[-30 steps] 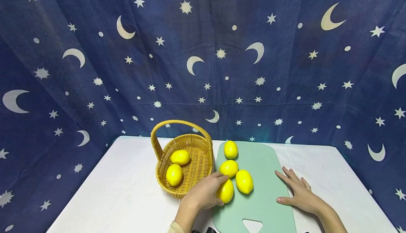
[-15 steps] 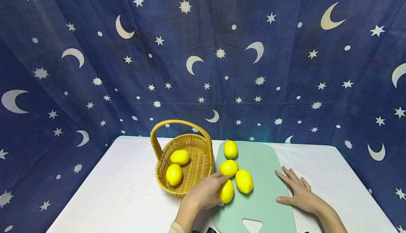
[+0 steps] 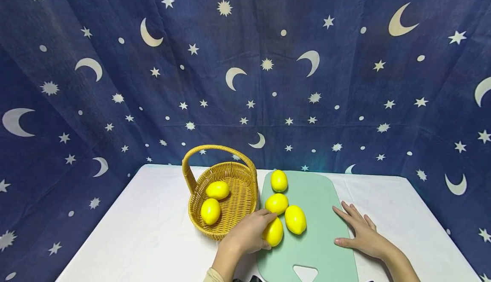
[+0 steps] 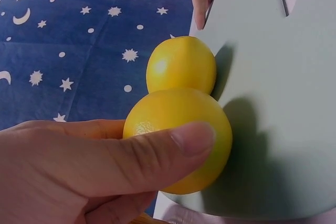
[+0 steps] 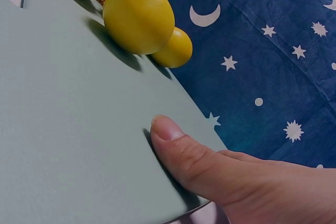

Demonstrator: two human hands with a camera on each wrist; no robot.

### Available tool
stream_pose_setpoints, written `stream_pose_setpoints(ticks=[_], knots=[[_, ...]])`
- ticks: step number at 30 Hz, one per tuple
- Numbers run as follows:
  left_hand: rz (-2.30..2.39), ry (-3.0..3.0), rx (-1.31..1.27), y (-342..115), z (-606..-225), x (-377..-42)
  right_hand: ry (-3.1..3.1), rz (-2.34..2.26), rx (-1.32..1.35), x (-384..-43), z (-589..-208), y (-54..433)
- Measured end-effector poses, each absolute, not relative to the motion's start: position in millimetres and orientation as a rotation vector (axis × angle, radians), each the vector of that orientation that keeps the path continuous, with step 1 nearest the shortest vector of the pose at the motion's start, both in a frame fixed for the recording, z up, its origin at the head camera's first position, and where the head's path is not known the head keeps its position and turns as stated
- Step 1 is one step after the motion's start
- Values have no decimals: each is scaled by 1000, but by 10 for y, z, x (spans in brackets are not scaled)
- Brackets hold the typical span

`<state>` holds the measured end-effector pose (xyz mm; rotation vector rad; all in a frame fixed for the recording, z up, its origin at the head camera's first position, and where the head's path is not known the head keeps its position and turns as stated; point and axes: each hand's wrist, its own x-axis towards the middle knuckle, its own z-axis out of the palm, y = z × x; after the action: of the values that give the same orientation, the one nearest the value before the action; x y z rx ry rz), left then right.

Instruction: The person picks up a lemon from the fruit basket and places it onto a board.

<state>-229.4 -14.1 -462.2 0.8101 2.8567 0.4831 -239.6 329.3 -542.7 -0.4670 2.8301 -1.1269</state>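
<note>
Three lemons (image 3: 296, 220) lay on one board (image 3: 318, 231); the left grip (image 3: 247, 231) clamped a fourth lemon (image 3: 275, 232), the right grip (image 3: 360, 235) spread apart. Only the head view showed two lemons (image 3: 210, 211) in one basket (image 3: 238, 192).

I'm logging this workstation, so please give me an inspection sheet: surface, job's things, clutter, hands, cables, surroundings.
Surface: white-covered table, bearing a green board.
Job's things: three lemons on the board, two in the wicker basket, a sixth lemon held.
Clutter: small dark things at the head view's bottom edge, unidentifiable.
Hands: left hand pinches the sixth lemon; right hand, fingers spread, at the board's right edge.
Cables: nothing seen.
Surroundings: blue moon-and-star curtain behind.
</note>
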Motion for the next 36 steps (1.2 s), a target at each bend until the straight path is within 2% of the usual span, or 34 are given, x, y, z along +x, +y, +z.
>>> stream_pose_setpoints(ticks=[36], knots=[[467, 2877, 820, -123, -4638, -2282, 2818, -1123, -438, -2403, -5407, 3285]])
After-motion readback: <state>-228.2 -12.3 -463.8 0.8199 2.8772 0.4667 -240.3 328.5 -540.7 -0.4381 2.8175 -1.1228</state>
